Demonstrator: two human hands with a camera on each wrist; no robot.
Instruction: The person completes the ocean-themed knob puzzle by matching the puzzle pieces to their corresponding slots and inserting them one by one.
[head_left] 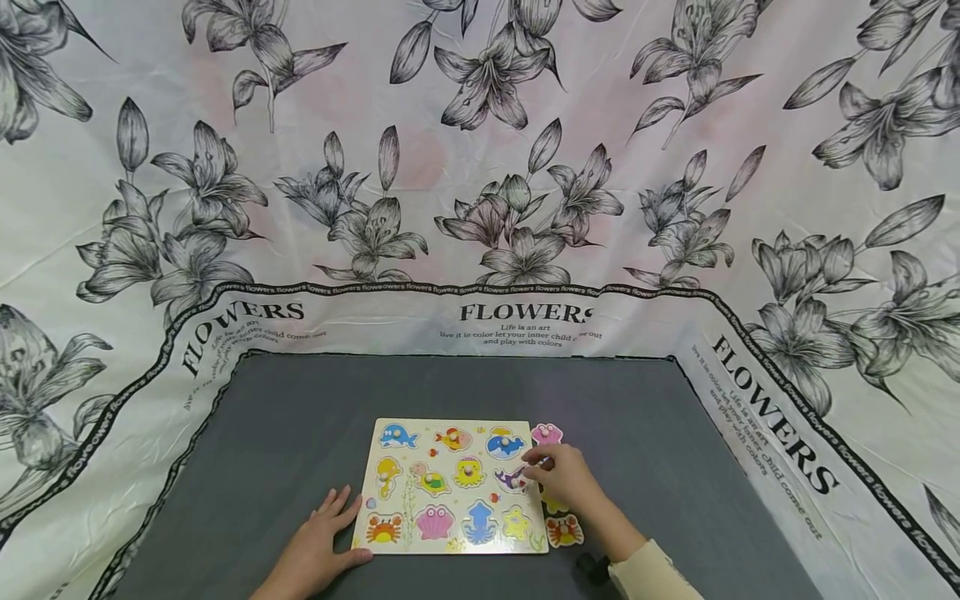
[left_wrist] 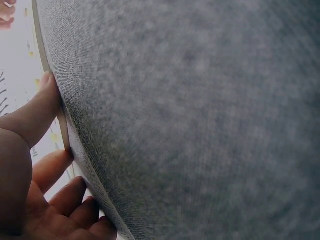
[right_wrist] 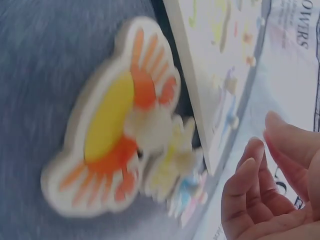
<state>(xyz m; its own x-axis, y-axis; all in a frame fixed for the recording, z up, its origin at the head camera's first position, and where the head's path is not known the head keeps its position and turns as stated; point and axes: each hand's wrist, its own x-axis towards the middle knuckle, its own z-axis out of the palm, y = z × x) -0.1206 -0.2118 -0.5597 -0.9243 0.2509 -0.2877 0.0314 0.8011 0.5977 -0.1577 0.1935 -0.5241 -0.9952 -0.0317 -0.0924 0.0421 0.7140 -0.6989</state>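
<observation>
A wooden sea-animal puzzle board [head_left: 420, 546] lies on the grey cloth, with knobbed pieces across it. My left hand [head_left: 318, 537] rests at its lower left corner, fingers along the left edge and thumb at the front edge. Over the board's right side is my right hand [head_left: 558, 475], fingertips right at a purple sea-animal piece [head_left: 510, 479]. The right wrist view shows a gap between thumb and fingers, with nothing held there. Just right of the board lie a crab piece [head_left: 564, 531], a yellow piece [head_left: 553, 503] and a pink piece [head_left: 547, 433].
A blue piece [right_wrist: 187, 195] lies beyond the yellow one in the right wrist view. The grey cloth [head_left: 300, 417] covers the work surface. White flower-printed fabric [head_left: 420, 325] rises behind it and along both sides. A small dark object [head_left: 592, 568] sits by the right sleeve.
</observation>
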